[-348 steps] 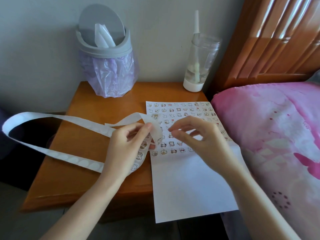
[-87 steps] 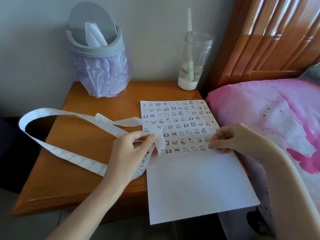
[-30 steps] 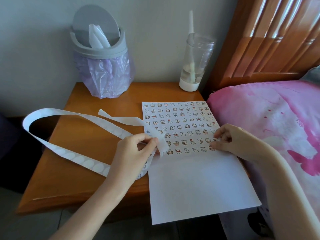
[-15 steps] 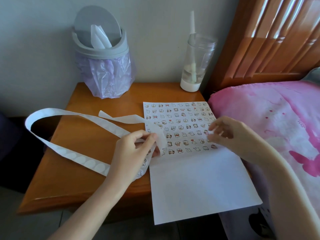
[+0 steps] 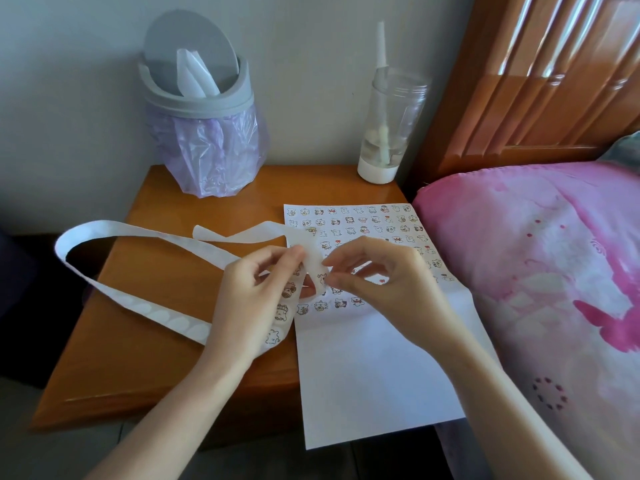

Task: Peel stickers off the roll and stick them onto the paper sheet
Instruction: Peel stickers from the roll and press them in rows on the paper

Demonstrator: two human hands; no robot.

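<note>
Several rows of stickers already fill the far half of the paper sheet (image 5: pixel 374 368), which lies across the right edge of the wooden nightstand (image 5: pixel 138 306) so I can press down on something firm. The spent backing of the sticker roll (image 5: pixel 114 296) loops off to the left, out of my way. My left hand (image 5: pixel 256 299) pinches the strip just above the sheet, bending it, I think, so an edge lifts. My right hand (image 5: pixel 377 282) narrows thumb and forefinger onto the next sticker (image 5: pixel 322 279), picking at it.
</note>
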